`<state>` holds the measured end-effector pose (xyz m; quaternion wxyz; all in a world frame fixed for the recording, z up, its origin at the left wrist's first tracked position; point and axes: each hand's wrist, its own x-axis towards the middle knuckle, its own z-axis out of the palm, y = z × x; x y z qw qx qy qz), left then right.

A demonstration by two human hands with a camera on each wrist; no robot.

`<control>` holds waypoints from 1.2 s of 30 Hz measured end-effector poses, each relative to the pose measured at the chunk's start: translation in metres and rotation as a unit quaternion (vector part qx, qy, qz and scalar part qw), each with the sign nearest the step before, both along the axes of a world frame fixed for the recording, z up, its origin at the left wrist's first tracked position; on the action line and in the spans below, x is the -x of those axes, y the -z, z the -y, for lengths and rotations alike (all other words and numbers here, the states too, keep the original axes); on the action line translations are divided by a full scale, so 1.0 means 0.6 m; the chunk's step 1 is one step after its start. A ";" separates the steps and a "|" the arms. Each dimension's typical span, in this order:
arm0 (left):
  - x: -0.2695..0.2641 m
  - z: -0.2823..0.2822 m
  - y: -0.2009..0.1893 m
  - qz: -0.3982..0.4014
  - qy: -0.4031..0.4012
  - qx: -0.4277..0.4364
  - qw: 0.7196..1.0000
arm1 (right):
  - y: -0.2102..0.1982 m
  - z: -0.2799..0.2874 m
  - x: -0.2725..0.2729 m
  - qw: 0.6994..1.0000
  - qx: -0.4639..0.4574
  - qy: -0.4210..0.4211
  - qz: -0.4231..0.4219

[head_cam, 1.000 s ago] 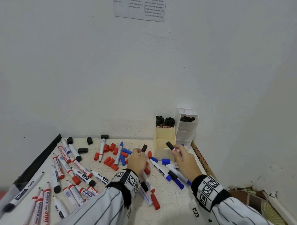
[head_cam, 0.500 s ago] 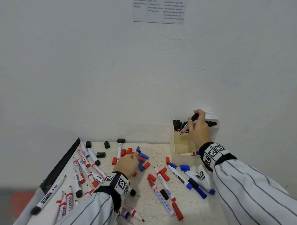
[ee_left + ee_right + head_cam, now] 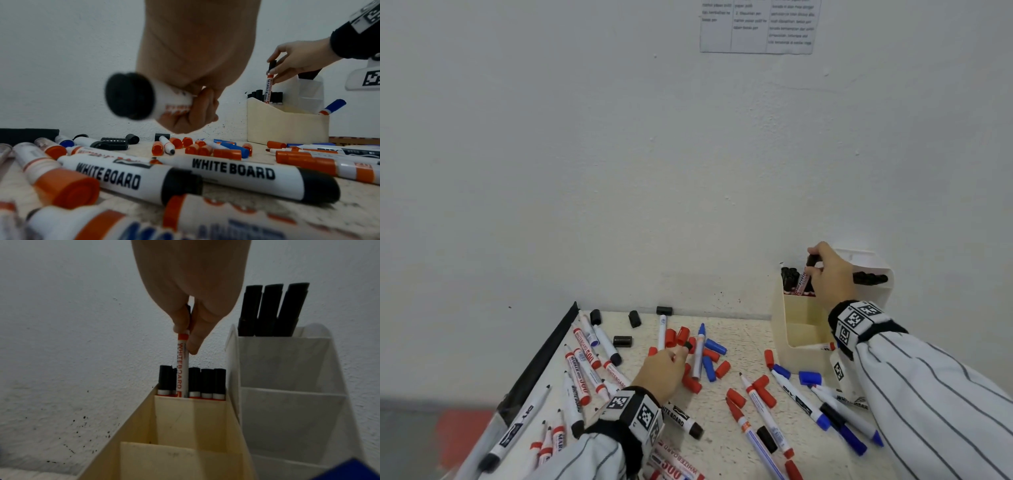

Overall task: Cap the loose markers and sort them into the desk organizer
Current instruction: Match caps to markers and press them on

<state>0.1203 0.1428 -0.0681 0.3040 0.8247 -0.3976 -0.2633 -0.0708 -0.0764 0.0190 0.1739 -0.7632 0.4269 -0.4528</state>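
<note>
Speckled desk against a white wall, strewn with markers and loose caps.

Nearest: two black-capped markers lettered "WHITE BOARD"; red-banded ones read "WHITEBOARD 500", others "MARKER".

Left hand, mid-desk among red caps and blue caps: grip clamped on a black-ended marker, red print on it too blurred to read. Half a second ago this hand sat on the pile; now it is lifted clear.

Far right: right hand, grip pinched on a black-capped "WHITEBOARD MARKER", held upright, lower end in the back compartment of the cream organizer among black-capped markers. Earlier it was tilted above the rim. White organizer beside it holds three black markers. Printed sheet on the wall, text unreadable.
</note>
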 end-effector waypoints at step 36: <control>0.028 -0.010 -0.014 0.271 0.188 -0.015 0.944 | 0.088 -0.193 -0.103 0.805 0.004 -0.354 -0.476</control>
